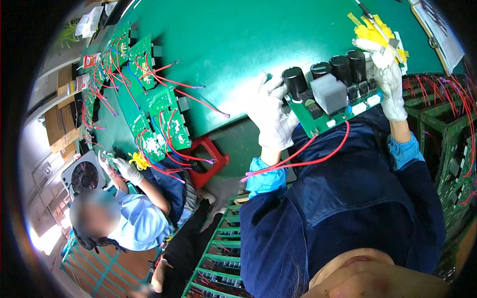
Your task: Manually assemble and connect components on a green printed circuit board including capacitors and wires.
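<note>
My gloved left hand (273, 111) grips the left end of a green circuit board (318, 121). At the board's other end my gloved right hand (391, 82) closes round the edge. Several black cylindrical capacitors (341, 68) and a pale block (329, 93) stand up from the board. Two red wires (328, 157) hang from its near side, over my left sleeve. Just beyond my right hand lies a bunch of yellow strips (373, 31), crossed by a thin rod-like tool (380, 28). Whether my right fingers touch that tool, I cannot tell.
Several circuit boards (166, 111) with red and blue wires line the green table's (218, 44) left side. A clipboard (437, 37) lies far right. Green racks (442, 129) stand at right. A co-worker (141, 218) sits left near a red stool (211, 161) and a fan (84, 174).
</note>
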Tool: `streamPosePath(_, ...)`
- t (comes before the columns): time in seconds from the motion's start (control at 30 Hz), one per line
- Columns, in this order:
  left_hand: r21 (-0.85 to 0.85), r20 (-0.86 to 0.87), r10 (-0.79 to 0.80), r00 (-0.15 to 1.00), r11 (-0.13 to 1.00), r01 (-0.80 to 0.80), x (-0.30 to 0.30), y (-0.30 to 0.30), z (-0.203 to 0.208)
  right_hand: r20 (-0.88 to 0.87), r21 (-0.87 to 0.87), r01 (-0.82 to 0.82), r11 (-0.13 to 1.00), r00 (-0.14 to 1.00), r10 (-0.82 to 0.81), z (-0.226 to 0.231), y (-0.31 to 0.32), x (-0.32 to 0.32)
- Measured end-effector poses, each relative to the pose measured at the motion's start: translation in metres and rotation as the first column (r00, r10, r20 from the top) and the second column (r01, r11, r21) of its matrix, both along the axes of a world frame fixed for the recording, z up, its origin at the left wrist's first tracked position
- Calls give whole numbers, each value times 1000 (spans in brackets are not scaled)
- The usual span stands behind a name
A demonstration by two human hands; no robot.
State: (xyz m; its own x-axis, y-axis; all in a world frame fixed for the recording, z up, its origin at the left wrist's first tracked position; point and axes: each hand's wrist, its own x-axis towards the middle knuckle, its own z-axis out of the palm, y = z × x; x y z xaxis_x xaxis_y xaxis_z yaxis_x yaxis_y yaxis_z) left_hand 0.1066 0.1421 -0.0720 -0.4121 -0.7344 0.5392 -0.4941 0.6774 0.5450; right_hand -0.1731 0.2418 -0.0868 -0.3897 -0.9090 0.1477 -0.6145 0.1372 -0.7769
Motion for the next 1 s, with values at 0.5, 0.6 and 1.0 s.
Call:
streamPosePath(0.5, 691, -349, 40, 936, 686, 228, -35, 0, 0, -497, -20, -168, 986, 857, 135, 34, -43, -23)
streamPosePath(0.6, 467, -11, -8, 1000, 884, 12, -26, -20, 2, -97, 25, -40, 999, 994, 42, 45, -48, -20)
streamPosePath(1.0, 717, -413, 164, 896, 665, 210, -34, 7, 9, -561, -47, -536, 843, 712, 422, 107, -74, 12)
